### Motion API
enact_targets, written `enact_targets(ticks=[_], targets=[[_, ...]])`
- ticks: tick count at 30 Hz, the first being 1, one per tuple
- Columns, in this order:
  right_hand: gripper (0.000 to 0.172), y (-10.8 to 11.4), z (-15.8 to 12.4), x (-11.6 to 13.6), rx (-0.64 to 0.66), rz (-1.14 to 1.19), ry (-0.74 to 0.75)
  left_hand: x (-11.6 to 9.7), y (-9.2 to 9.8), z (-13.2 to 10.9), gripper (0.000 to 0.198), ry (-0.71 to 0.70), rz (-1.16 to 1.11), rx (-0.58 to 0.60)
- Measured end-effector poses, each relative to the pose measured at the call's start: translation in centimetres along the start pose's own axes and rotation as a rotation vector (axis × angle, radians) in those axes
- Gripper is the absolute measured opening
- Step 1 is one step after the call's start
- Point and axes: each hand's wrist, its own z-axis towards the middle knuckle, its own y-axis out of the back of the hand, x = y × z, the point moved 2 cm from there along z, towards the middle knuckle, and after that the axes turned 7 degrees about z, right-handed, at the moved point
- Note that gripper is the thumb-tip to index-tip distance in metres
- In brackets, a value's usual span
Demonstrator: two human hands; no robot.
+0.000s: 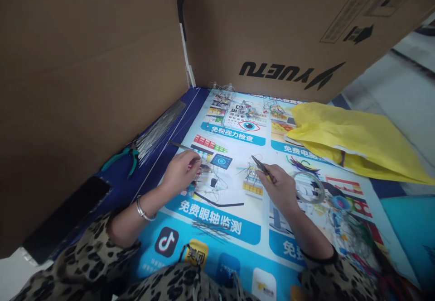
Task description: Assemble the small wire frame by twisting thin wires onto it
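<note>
My right hand (280,188) is wrapped around needle-nose pliers (262,166), their dark jaws pointing up and left over the printed sheet. My left hand (178,172) is closed in a pinch at a loose tangle of thin wire (215,181), and a strand seems to run from its fingertips. Just beyond that hand lies a slim, dark pointed piece (180,145), partly covered. A small wire bunch (250,170) sits below the pliers' tips. Short cut wires (212,229) lie in front of my hands.
Cardboard walls (272,29) stand behind and left. Straight wires (159,129), teal-handled pliers (121,158) and a black flat object (68,219) lie left. Rightward are a tape roll (319,192), coloured wire pieces (302,164), a yellow bag (360,138) and tangled strands (360,242).
</note>
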Motion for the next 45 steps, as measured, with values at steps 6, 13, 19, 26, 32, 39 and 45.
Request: enact_targets(ticks=[6, 13, 19, 26, 32, 39, 45], targets=[[0.022, -0.4, -0.2, 2.2, 0.017, -0.178, 0.281, 1.0, -0.1, -1.5, 0.016, -0.064, -0.061, 0.057], [0.027, -2.0, 1.4, 6.6, 0.211, -0.301, 0.427, 0.8, -0.4, -1.5, 0.015, -0.084, 0.031, 0.120], [0.023, -3.8, 3.0, 6.7, 0.277, -0.317, 0.420, 0.8, -0.6, -1.4, 0.013, -0.091, 0.000, 0.141], [0.019, -4.3, 2.7, 5.4, 0.303, -0.223, 0.474, 0.6, -0.5, -1.3, 0.011, -0.083, -0.021, 0.192], [0.017, -4.7, 2.2, 5.6, 0.287, -0.173, 0.522, 0.6, -0.7, -1.3, 0.011, -0.099, -0.021, 0.189], [0.017, -5.0, 2.0, 6.1, 0.290, -0.250, 0.571, 0.4, -0.9, -1.4, 0.010, -0.097, -0.042, 0.160], [0.018, -4.9, 2.0, 5.8, 0.229, -0.210, 0.553, 0.2, -0.8, -1.5, 0.011, -0.132, -0.144, 0.002]])
